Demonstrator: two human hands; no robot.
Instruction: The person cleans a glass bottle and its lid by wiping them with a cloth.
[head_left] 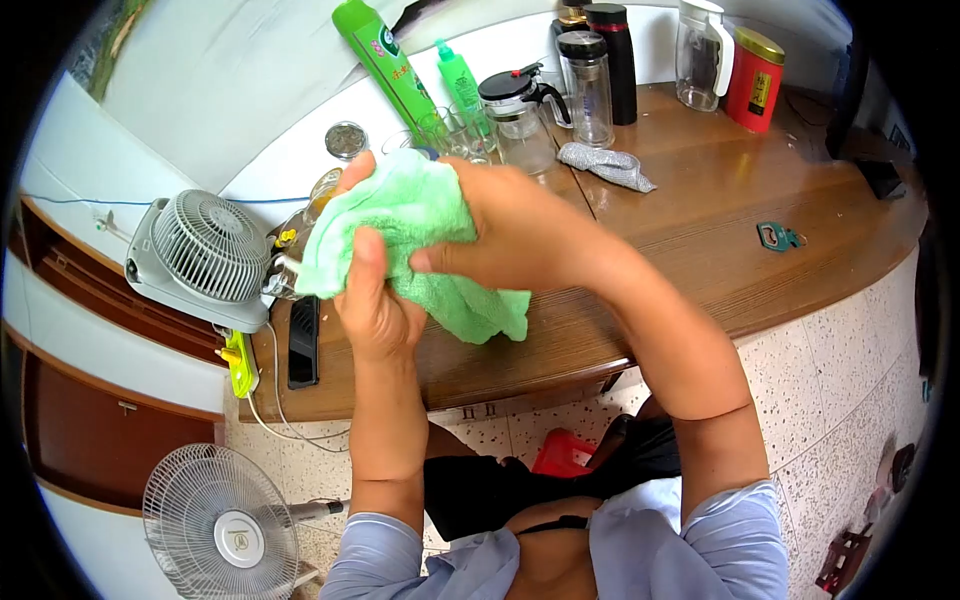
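Note:
A light green cloth (465, 305) is bunched up in front of me, above the wooden table. My left hand (378, 305) grips it from below, thumb up against the fabric. From the right, my right hand (495, 215) pinches it, with the thumb on the near side. One end of the cloth hangs down below my right hand. Whether anything is wrapped inside the folds cannot be seen. Behind the cloth stand several drinking glasses (470, 130) and a glass teapot (525, 140) with a black lid, partly hidden by my hands.
A small fan (215, 250) and a black phone (303, 342) are on the left of the wooden table (690, 250). A grey cloth (607, 166), glass bottle (588, 95), pitcher (700, 60), red tin (754, 85) and green bottle opener (778, 237) lie rightward. Below left stands another fan (238, 538).

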